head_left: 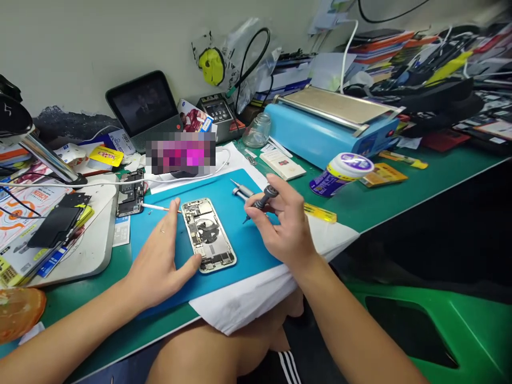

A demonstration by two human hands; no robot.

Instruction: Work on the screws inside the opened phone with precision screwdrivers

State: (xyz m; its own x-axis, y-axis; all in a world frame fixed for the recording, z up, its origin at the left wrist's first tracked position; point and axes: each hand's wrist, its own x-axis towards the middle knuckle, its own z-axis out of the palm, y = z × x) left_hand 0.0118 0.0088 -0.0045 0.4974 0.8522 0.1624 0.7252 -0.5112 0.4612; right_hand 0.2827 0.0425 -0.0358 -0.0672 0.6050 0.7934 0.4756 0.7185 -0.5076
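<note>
An opened smartphone point(216, 246) lies on a blue work mat point(252, 248), its inner parts showing. My left hand point(160, 261) rests at the phone's left side with fingers spread, the thumb at its lower left edge. Between thumb and fingers of my right hand point(286, 224) is a dark precision screwdriver point(264, 198), its tip pointing down over the mat, to the right of the phone and apart from it. Behind it lies a silver screwdriver point(243, 190). A thin white stick-like tool point(157, 207) lies left of the phone, partly behind my left fingers.
Another opened phone point(131, 194) lies at the mat's left edge. A purple and white tub point(340, 173) stands tilted in view at right, before a blue machine point(316, 136). A screen device point(142, 106) stands at the back. White cloth point(240, 306) hangs over the front edge.
</note>
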